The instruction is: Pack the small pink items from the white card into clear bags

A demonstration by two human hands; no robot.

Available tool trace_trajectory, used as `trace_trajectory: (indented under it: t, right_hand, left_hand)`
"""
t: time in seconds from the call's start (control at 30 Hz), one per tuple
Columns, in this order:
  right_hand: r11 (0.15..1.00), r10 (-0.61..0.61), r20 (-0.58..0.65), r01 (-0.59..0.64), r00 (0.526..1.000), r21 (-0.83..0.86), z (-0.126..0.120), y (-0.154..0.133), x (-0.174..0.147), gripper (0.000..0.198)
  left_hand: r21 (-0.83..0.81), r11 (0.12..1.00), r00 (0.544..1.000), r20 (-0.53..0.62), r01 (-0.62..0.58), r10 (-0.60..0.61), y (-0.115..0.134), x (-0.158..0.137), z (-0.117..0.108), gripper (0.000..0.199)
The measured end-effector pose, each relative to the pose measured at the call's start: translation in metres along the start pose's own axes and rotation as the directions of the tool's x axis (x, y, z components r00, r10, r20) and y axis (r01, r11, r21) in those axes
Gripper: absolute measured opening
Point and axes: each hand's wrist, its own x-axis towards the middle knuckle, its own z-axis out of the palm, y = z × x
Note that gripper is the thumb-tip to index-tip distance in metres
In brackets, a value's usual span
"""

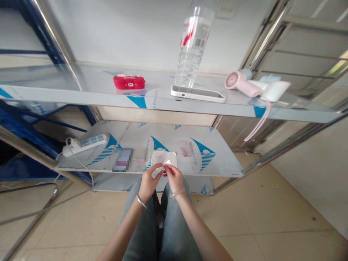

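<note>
Nearest, my left hand (pixel 148 181) and right hand (pixel 173 176) meet over my knees, fingers of both pinched on a small clear packet (pixel 164 159) held at the lower shelf's (pixel 217 163) front edge; on that shelf, a power strip (pixel 85 143) lies far left; above, the upper shelf (pixel 81 92) carries a red case (pixel 128 82), phone (pixel 198 93), bottle (pixel 191 47), and pink fan (pixel 239 82).

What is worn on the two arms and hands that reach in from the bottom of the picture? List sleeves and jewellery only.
Both forearms are bare, with no sleeves in view and no gloves. The left hand has a thin silver-coloured bangle at the wrist. The right hand has a slim pale bracelet at its wrist. No rings or watch can be made out.
</note>
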Motion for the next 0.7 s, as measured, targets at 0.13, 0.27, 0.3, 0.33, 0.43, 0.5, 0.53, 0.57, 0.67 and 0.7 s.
trace_trajectory:
  t: [0.13,0.27,0.3,0.33,0.43,0.5,0.53,0.57,0.67,0.7]
  right_hand:
    - [0.977,0.094,0.14,-0.118,0.986,0.175,-0.007,-0.014,0.0,0.034]
    - [0.966,0.108,0.194,-0.149,0.975,0.211,-0.011,-0.029,-0.002,0.033]
    - [0.968,0.11,0.203,-0.151,0.973,0.202,-0.013,-0.032,-0.001,0.033]
    - [0.97,0.113,0.214,-0.154,0.97,0.189,-0.014,-0.034,-0.001,0.033]
    - [0.979,0.11,0.254,-0.149,0.961,0.139,-0.018,-0.04,0.003,0.033]
    - [0.986,0.088,0.283,-0.124,0.955,0.11,-0.02,-0.041,0.006,0.032]
    - [0.99,0.073,0.301,-0.107,0.951,0.097,-0.021,-0.042,0.007,0.031]
    - [0.993,0.057,0.317,-0.088,0.947,0.085,-0.022,-0.042,0.007,0.029]
    - [0.999,0.029,0.343,-0.038,0.939,0.018,-0.022,-0.043,0.007,0.021]
    - [1.0,0.024,0.342,-0.018,0.939,-0.02,-0.022,-0.043,0.006,0.018]
  left_hand:
    - [0.039,0.999,0.998,0.057,-0.012,0.01,0.009,0.002,-0.009,0.027]
    - [0.058,0.998,0.997,0.081,0.01,-0.015,0.016,0.007,-0.012,0.022]
    - [0.054,0.998,0.995,0.095,0.016,-0.021,0.017,0.008,-0.013,0.021]
    - [0.048,0.999,0.993,0.113,0.017,-0.022,0.018,0.01,-0.014,0.02]
    - [0.024,1.0,0.984,0.177,0.017,-0.021,0.018,0.015,-0.017,0.019]
    - [0.007,1.0,0.976,0.217,0.024,-0.025,0.018,0.018,-0.019,0.021]
    - [0.002,1.0,0.973,0.23,0.022,-0.022,0.018,0.018,-0.02,0.022]
    - [0.005,1.0,0.971,0.237,0.01,-0.011,0.019,0.019,-0.02,0.022]
    - [0.083,0.993,0.96,0.273,-0.086,0.06,0.023,0.017,-0.02,0.018]
    - [0.13,0.983,0.95,0.3,-0.129,0.085,0.025,0.017,-0.019,0.014]
